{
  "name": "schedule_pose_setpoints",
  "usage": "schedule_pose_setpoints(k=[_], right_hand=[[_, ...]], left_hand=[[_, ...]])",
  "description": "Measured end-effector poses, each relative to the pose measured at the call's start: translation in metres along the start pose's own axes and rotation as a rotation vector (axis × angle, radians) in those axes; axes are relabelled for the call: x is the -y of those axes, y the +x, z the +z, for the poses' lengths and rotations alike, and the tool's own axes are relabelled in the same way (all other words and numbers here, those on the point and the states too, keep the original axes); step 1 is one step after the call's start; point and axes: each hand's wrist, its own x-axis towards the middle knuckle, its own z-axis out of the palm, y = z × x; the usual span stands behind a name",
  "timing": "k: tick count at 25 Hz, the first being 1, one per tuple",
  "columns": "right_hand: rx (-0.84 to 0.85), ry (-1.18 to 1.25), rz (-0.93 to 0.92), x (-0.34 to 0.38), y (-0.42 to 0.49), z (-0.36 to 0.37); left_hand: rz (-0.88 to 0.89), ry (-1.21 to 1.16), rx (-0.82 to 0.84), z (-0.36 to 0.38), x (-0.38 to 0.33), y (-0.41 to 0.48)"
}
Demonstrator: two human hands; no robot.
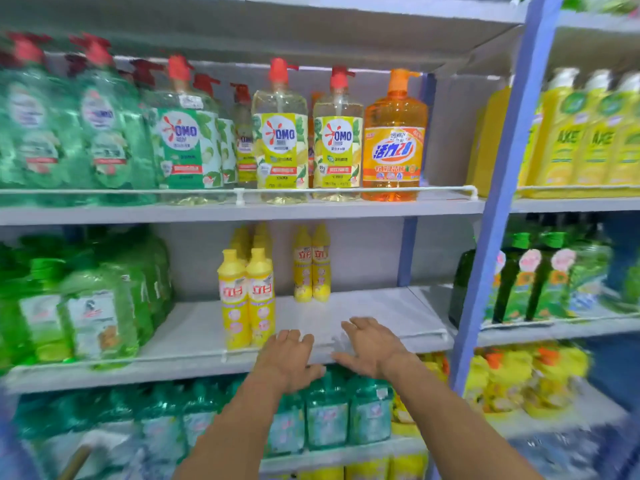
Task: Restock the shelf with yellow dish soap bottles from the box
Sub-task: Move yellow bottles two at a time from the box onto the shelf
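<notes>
left grip, right grip, both splayed, empty

You have bare middle shelf open from the near edge to the back wall, right of the yellow bottles that stand in rows at the near edge. A far pair of yellow bottles stands at the back, so the room is shallower there. A thin white rail crosses the near edge above the board. The upper shelf caps the headroom. Green bottles fill the left; a blue post closes the right.
</notes>
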Motion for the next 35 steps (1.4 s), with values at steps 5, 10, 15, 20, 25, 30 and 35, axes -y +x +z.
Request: schedule_pose_setpoints(k=[5, 10, 15, 20, 25, 30, 35], right_hand=[[-0.008, -0.027, -0.045, 0.062, -0.074, 0.017], [0.071, -0.005, -0.039, 0.107, -0.122, 0.055], [0.217, 0.016, -0.060, 0.137, -0.154, 0.123], [0.429, 0.072, -0.015, 0.146, -0.181, 0.198], [0.591, 0.116, -0.012, 0.141, -0.178, 0.265], [0.727, 0.155, -0.029, 0.124, -0.157, 0.326], [0.772, 0.181, -0.027, 0.105, -0.124, 0.381]], left_hand=[[-0.052, -0.039, 0.024, 0.012, 0.020, -0.114], [-0.122, -0.094, 0.051, 0.050, 0.032, -0.199], [-0.180, -0.201, 0.201, 0.117, 0.038, -0.251], [-0.208, -0.309, 0.331, 0.197, 0.034, -0.270], [-0.277, -0.388, 0.555, 0.268, 0.026, -0.271], [-0.305, -0.373, 0.685, 0.320, 0.029, -0.250], [-0.348, -0.319, 0.724, 0.361, 0.044, -0.208]])
